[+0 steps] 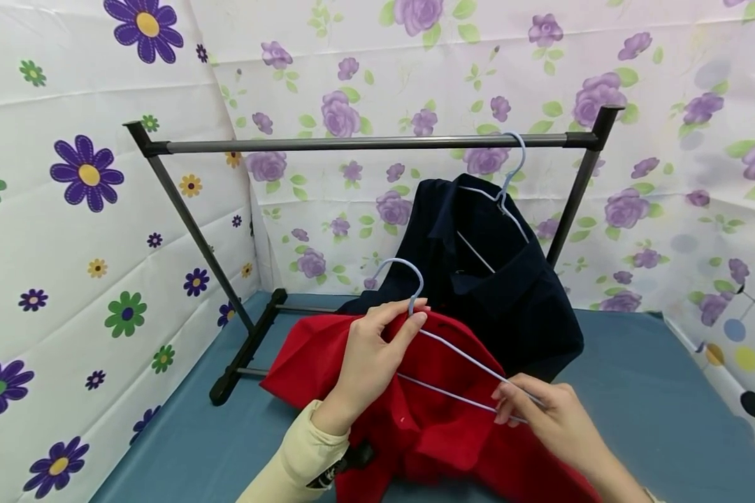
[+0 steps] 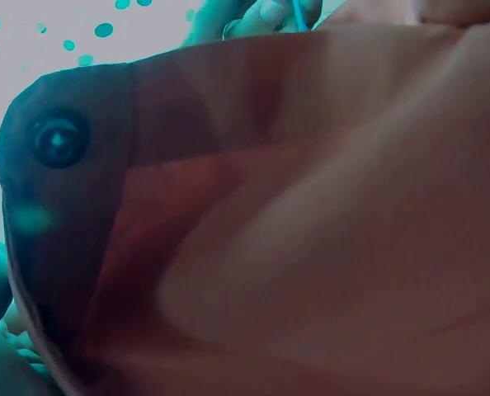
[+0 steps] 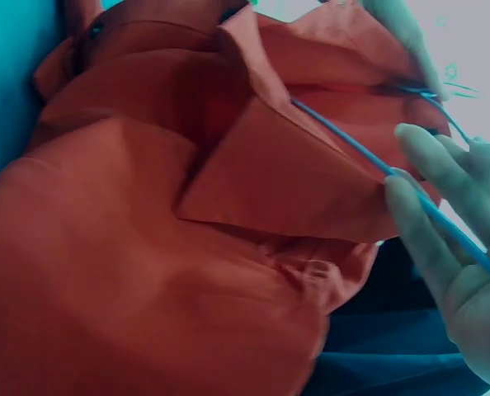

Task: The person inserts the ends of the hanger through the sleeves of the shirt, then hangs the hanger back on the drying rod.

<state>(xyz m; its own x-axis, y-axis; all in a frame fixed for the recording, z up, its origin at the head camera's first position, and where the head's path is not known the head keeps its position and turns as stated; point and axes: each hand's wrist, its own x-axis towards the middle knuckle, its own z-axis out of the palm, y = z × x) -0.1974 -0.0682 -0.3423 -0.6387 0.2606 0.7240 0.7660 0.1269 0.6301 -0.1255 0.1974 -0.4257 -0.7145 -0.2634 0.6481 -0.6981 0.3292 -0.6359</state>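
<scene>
A light blue wire hanger (image 1: 459,360) lies partly inside a red collared shirt (image 1: 440,440). At the base of the hook, my left hand (image 1: 368,353) pinches the hanger between thumb and fingers. My right hand (image 1: 550,419) grips its right end, which sticks out over the shirt. In the right wrist view, the fingers of my right hand (image 3: 451,231) hold the blue wire beside the shirt's collar (image 3: 294,173). Close-up cloth of the shirt (image 2: 311,231) with a dark button (image 2: 59,139) fills most of the left wrist view.
Behind the shirt stands a dark metal clothes rack (image 1: 352,144). A navy garment (image 1: 503,300) hangs toward its right on another light blue hanger (image 1: 517,157). Blue-grey cloth (image 1: 642,405) covers the table, and flowered sheets (image 1: 327,63) line the back and left.
</scene>
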